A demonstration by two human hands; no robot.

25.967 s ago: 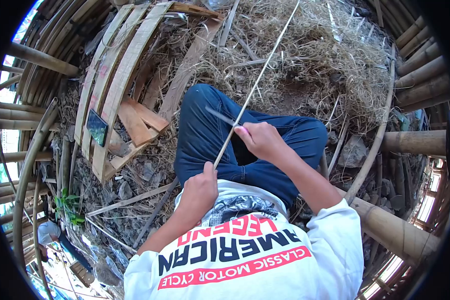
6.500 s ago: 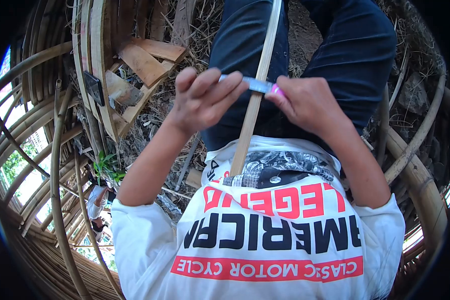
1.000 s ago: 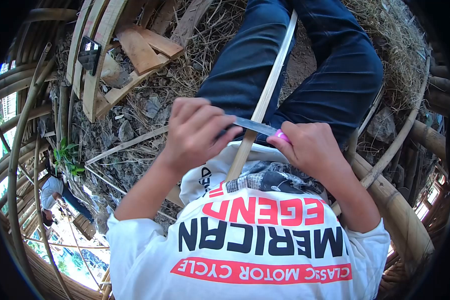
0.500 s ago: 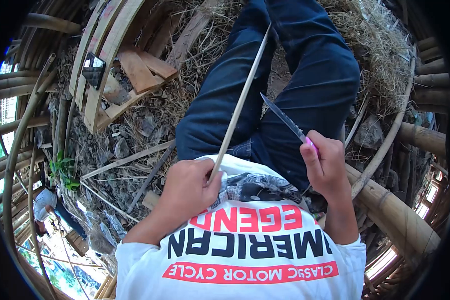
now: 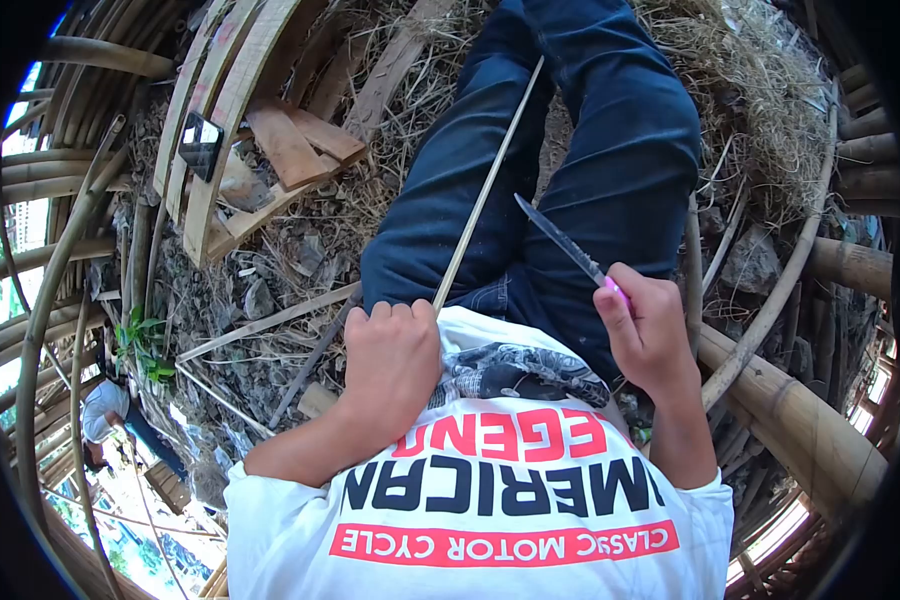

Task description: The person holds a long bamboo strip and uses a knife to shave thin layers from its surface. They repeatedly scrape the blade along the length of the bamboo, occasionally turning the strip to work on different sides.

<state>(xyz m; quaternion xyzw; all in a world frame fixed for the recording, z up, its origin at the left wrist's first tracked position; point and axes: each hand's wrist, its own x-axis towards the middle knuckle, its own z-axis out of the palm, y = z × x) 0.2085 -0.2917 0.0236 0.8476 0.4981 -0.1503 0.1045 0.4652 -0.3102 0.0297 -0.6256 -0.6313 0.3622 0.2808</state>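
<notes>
A long, thin bamboo strip slants up between my legs from the front of my shirt. My left hand is closed around its near end, knuckles up, so the gripped part is hidden. Over my thigh, my right hand grips a knife by its pink handle. The blade points up and to the left, some distance to the right of the strip and apart from it.
A wooden slatted frame with a phone on it stands at upper left. Dry straw lies at upper right. A thick bamboo pole runs along the right. Another person is at far left.
My left hand has rolled over so its back faces up, and the strip has turned with it, now looking narrower. The right hand with the knife has barely moved.
</notes>
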